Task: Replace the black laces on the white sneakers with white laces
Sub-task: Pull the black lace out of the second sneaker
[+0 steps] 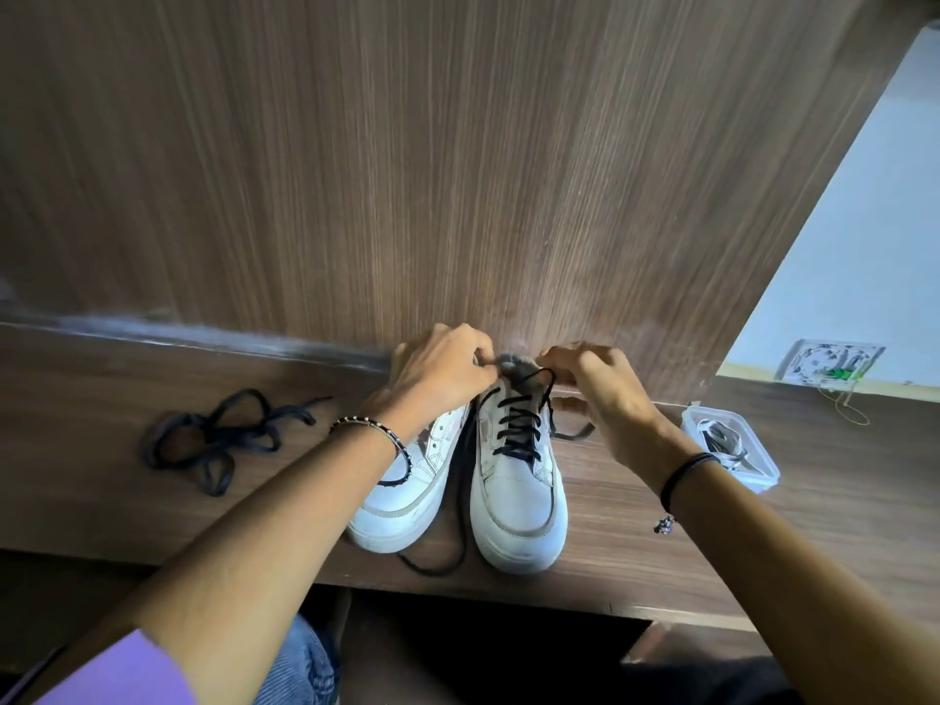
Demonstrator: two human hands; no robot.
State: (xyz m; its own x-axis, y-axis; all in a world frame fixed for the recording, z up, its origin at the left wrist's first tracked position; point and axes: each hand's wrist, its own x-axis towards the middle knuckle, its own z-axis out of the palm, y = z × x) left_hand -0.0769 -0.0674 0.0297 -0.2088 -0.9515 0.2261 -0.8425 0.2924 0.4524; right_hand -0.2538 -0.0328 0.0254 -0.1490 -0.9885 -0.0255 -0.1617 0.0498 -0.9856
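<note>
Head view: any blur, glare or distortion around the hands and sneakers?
Head view: left hand, right hand and laced sneaker look sharp; a smeared streak where desk meets panel at left; its grain fans out, wide-angle; wall at right is washed out.

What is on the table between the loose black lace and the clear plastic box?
The left sneaker and the black-laced right sneaker, side by side, in the head view.

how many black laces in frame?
2. One loose black lace on the desk, far left; threaded black lace in the right-hand sneaker. Left sneaker partly hidden by an arm.
</note>
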